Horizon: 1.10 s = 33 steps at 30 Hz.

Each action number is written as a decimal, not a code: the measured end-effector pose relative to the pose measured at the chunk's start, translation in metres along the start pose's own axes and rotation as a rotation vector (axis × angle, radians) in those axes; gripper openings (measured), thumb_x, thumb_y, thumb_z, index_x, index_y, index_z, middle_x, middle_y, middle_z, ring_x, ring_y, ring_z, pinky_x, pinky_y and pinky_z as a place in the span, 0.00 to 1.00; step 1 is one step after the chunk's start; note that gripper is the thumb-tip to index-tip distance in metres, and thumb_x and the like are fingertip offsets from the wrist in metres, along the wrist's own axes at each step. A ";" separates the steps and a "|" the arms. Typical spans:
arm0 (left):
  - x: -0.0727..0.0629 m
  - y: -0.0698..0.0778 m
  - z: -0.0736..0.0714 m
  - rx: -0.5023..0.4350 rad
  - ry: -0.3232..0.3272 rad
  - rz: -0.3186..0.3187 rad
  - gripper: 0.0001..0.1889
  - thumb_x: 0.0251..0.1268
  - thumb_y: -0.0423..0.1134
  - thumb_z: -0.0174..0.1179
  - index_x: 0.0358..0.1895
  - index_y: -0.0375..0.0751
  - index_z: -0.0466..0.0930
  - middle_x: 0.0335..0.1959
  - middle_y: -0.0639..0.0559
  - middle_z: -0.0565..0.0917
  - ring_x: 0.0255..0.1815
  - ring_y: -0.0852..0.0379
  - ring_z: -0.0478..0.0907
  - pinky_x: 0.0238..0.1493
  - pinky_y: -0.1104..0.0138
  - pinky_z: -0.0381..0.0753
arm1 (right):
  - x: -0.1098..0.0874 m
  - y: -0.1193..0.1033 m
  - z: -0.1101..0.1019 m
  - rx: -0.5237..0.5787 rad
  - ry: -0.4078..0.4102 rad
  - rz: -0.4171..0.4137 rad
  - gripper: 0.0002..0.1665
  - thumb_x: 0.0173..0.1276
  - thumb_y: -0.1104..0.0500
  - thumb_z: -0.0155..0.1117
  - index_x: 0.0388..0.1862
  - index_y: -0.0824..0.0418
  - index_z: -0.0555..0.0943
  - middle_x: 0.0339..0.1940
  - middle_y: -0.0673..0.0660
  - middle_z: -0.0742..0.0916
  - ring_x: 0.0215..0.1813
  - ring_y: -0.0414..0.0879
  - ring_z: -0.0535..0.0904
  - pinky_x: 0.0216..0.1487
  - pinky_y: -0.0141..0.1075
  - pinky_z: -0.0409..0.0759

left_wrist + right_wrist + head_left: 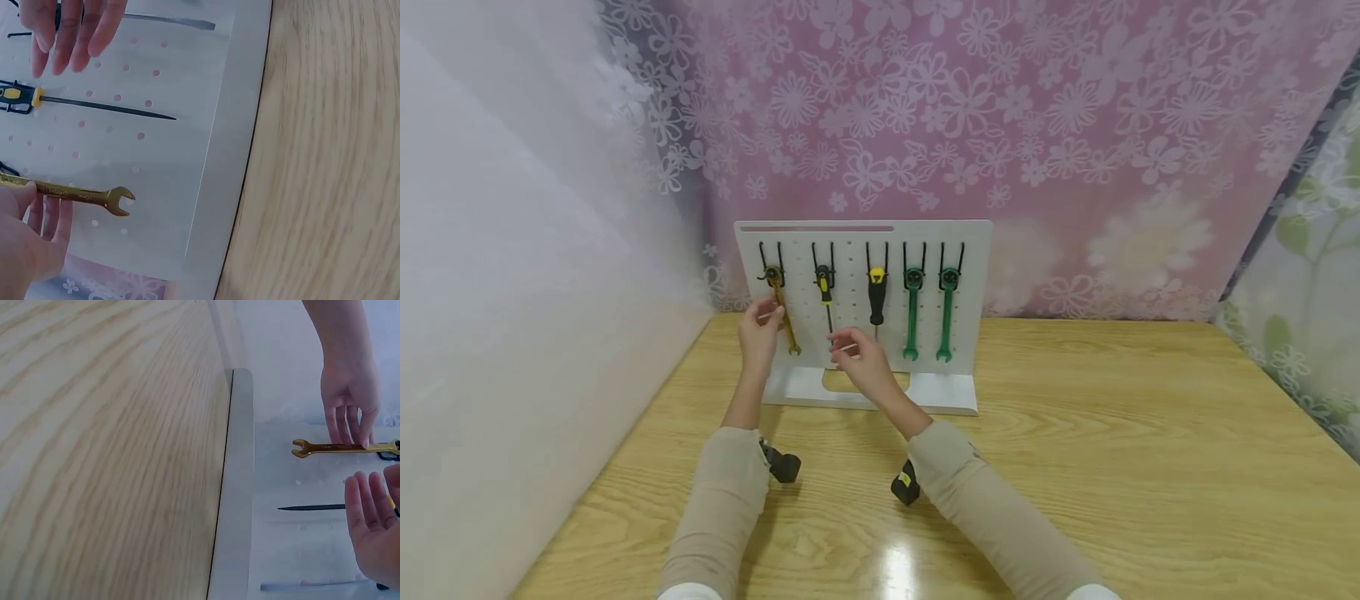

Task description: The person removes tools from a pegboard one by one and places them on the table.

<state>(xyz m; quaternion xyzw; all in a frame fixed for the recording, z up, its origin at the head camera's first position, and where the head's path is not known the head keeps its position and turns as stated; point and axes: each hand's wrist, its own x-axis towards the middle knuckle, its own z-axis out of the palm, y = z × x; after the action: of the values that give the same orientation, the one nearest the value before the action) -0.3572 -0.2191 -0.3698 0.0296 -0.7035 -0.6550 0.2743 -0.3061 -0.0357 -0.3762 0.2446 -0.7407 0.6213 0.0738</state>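
Observation:
A gold wrench (785,317) hangs at the left of the white pegboard (857,354), its open end down. My left hand (757,329) pinches its shaft; in the left wrist view the thumb lies on the front of the gold wrench (81,194) and the fingers are behind it. To the right, my right hand (861,360) holds nothing, its fingers loosely extended before the board. Close to those fingertips is the thin shaft of a small yellow-and-black screwdriver (825,287) on its hook. In the right wrist view the right hand (375,537) overlaps that screwdriver's handle.
Further right on the board hang a black screwdriver (877,300) with a yellow top and two green wrenches (912,317). The board's base stands on a wooden table (1075,433). A white curtain (550,250) is at the left, a pink flowered one (1037,167) behind.

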 end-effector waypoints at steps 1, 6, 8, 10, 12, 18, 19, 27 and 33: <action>0.000 0.001 -0.001 -0.018 -0.008 -0.010 0.15 0.63 0.28 0.56 0.51 0.25 0.73 0.44 0.39 0.76 0.39 0.56 0.74 0.41 0.68 0.79 | 0.003 0.005 0.003 -0.028 -0.005 0.002 0.12 0.65 0.70 0.55 0.48 0.69 0.75 0.37 0.58 0.80 0.37 0.50 0.77 0.36 0.36 0.80; -0.001 0.006 -0.005 -0.097 -0.073 -0.072 0.15 0.64 0.27 0.55 0.53 0.26 0.71 0.43 0.43 0.75 0.37 0.58 0.74 0.41 0.67 0.80 | 0.012 0.008 0.019 -0.125 -0.052 0.048 0.16 0.66 0.67 0.57 0.52 0.68 0.73 0.44 0.60 0.80 0.46 0.50 0.77 0.44 0.37 0.78; -0.002 0.008 -0.008 -0.132 -0.104 -0.106 0.16 0.64 0.28 0.55 0.54 0.27 0.71 0.43 0.45 0.75 0.37 0.58 0.74 0.41 0.66 0.80 | 0.014 0.008 0.027 -0.146 -0.076 0.078 0.19 0.67 0.66 0.56 0.56 0.67 0.71 0.49 0.62 0.79 0.50 0.52 0.76 0.48 0.38 0.77; -0.003 0.010 -0.010 -0.166 -0.132 -0.136 0.16 0.64 0.28 0.55 0.54 0.27 0.70 0.41 0.46 0.75 0.36 0.58 0.75 0.42 0.66 0.80 | 0.016 0.010 0.034 -0.155 -0.097 0.119 0.21 0.68 0.64 0.56 0.59 0.66 0.69 0.52 0.62 0.78 0.53 0.52 0.75 0.49 0.39 0.76; -0.003 0.010 -0.012 -0.199 -0.162 -0.152 0.17 0.64 0.28 0.55 0.54 0.27 0.69 0.40 0.48 0.74 0.36 0.58 0.76 0.42 0.65 0.80 | 0.016 0.011 0.040 -0.158 -0.110 0.147 0.23 0.68 0.63 0.55 0.61 0.65 0.68 0.52 0.61 0.79 0.53 0.52 0.75 0.49 0.39 0.76; -0.003 0.011 -0.019 -0.228 -0.232 -0.147 0.17 0.64 0.29 0.55 0.55 0.28 0.68 0.39 0.50 0.74 0.37 0.59 0.76 0.42 0.65 0.80 | 0.016 0.012 0.052 -0.034 -0.070 0.175 0.17 0.67 0.67 0.56 0.55 0.66 0.72 0.41 0.61 0.82 0.41 0.52 0.81 0.43 0.42 0.80; -0.003 0.011 -0.019 -0.226 -0.240 -0.146 0.17 0.64 0.29 0.55 0.55 0.28 0.68 0.40 0.50 0.74 0.37 0.59 0.75 0.42 0.65 0.80 | 0.015 0.011 0.052 -0.012 -0.058 0.174 0.16 0.66 0.68 0.56 0.54 0.66 0.73 0.39 0.61 0.82 0.39 0.52 0.81 0.42 0.43 0.80; -0.011 0.023 -0.025 -0.231 -0.298 -0.144 0.20 0.66 0.29 0.53 0.58 0.26 0.63 0.44 0.49 0.74 0.41 0.59 0.75 0.45 0.62 0.78 | 0.013 0.009 0.050 0.034 -0.015 0.160 0.14 0.64 0.70 0.58 0.49 0.67 0.76 0.33 0.60 0.82 0.37 0.55 0.82 0.41 0.44 0.81; -0.013 0.024 -0.029 -0.266 -0.306 -0.128 0.16 0.65 0.27 0.53 0.55 0.28 0.66 0.40 0.51 0.76 0.38 0.58 0.76 0.41 0.64 0.80 | 0.010 0.006 0.049 0.045 -0.019 0.149 0.14 0.64 0.70 0.58 0.49 0.67 0.78 0.33 0.60 0.83 0.38 0.58 0.81 0.39 0.41 0.81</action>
<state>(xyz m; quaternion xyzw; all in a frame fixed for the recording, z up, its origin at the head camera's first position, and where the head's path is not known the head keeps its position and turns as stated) -0.3262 -0.2372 -0.3520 -0.0619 -0.6410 -0.7551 0.1234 -0.3077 -0.0849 -0.3877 0.1962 -0.7436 0.6391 0.0146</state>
